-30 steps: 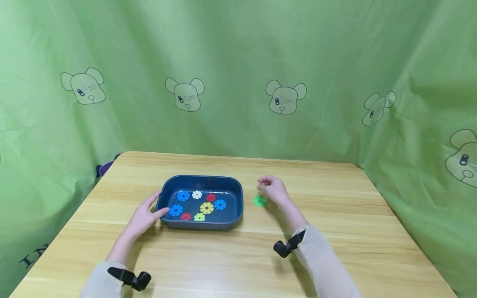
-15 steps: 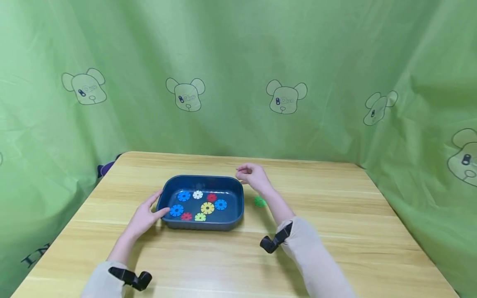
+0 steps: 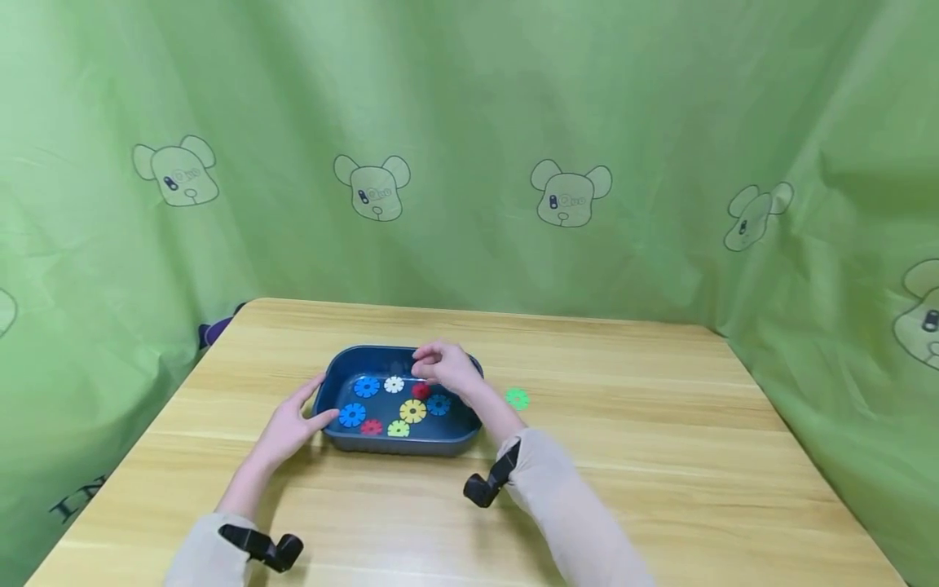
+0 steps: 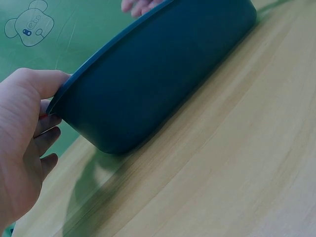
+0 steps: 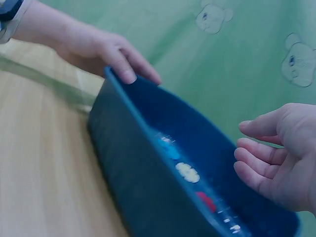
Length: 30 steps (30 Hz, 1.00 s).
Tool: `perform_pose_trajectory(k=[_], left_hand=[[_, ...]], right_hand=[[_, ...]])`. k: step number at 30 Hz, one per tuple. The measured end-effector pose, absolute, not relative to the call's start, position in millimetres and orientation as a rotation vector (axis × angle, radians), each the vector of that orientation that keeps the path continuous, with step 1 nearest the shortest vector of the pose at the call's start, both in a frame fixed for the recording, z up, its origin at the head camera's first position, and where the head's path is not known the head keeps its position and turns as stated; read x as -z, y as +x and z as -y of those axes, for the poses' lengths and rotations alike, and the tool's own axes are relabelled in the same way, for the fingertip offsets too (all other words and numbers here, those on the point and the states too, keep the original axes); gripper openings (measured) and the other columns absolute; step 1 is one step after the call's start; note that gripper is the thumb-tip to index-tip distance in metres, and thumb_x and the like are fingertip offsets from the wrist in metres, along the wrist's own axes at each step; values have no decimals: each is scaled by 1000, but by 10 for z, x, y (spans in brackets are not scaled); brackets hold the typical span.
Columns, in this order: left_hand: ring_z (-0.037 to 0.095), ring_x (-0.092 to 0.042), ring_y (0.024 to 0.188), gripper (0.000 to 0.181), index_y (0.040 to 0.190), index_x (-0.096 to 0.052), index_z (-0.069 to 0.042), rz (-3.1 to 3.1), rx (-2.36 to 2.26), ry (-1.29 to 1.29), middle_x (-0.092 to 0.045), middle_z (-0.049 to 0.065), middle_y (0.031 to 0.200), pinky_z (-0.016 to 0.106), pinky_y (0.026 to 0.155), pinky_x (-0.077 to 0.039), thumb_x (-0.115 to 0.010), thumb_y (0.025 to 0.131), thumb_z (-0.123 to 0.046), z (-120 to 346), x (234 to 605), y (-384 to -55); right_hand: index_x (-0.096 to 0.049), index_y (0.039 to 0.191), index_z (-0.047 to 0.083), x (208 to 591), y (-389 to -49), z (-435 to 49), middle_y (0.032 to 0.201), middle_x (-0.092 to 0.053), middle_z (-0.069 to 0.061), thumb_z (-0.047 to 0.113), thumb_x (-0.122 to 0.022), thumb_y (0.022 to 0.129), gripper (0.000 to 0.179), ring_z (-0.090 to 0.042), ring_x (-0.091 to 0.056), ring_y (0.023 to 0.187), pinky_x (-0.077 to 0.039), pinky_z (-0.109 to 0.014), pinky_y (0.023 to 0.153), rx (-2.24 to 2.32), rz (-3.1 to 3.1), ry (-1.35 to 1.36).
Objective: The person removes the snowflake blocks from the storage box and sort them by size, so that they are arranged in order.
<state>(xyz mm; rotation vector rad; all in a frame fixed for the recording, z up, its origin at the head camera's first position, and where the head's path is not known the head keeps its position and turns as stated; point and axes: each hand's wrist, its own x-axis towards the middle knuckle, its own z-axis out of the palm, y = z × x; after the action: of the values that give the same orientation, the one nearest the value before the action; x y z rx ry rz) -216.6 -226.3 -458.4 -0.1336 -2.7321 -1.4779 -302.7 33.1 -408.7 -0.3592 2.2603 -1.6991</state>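
A dark blue plastic tub (image 3: 403, 447) stands on the table. My left hand (image 3: 288, 424) grips its left end, thumb over the rim and fingers along the outside, as the left wrist view also shows. Inside lie several flat notched discs: blue (image 3: 352, 415), white (image 3: 394, 384), red (image 3: 372, 427), yellow (image 3: 412, 411) and yellow-green (image 3: 398, 429). My right hand (image 3: 449, 371) hovers over the tub's right part, fingers loosely bent. In the right wrist view nothing shows between its thumb and fingers. A green disc (image 3: 517, 398) lies on the table right of the tub.
The wooden table (image 3: 660, 440) extends to the right and in front of the tub. A green curtain (image 3: 469, 98) with bear-head prints hangs behind and at both sides. A purple object (image 3: 217, 330) shows beyond the table's left back edge.
My right hand has moved left, from beside the green disc to above the tub. My left hand keeps its grip, and the discs lie as before.
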Motion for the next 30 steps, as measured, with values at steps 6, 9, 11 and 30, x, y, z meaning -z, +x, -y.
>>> perform_pose_trajectory(k=[6,9,11,30], left_hand=[[43,-19,135,69,145,-27,-3,2722,1484,-133,-25,24,148,59,106,-18,-62,89,-22,2251,4600,-2174],[42,-19,135,69,145,-28,-3,2720,1494,-132,-25,23,148,58,106,-18,-63,89,-22,2250,4606,-2176],[42,-19,135,69,145,-28,-3,2720,1497,-132,-25,23,148,58,106,-17,-63,89,-22,2253,4609,-2178],[42,-19,135,68,145,-29,-4,2715,1494,-122,-25,22,148,59,106,-18,-62,89,-23,2285,4590,-2173]], right_hand=[[-58,112,-8,4274,-3018,-223,87,-63,-11,0,-65,84,30,-25,-63,85,-53,-40,77,1626,-2237,-324],[-60,109,-6,4354,-3020,-210,84,-63,-7,1,-67,82,29,-20,-61,78,-53,-35,71,1556,-2286,-313],[-62,107,-4,4394,-3025,-209,83,-63,-5,2,-68,81,27,-17,-58,74,-52,-31,68,1478,-2346,-337],[-66,101,0,4477,-3016,-181,81,-52,-2,-1,-78,68,35,-15,-47,76,-42,-24,70,989,-2559,-562]])
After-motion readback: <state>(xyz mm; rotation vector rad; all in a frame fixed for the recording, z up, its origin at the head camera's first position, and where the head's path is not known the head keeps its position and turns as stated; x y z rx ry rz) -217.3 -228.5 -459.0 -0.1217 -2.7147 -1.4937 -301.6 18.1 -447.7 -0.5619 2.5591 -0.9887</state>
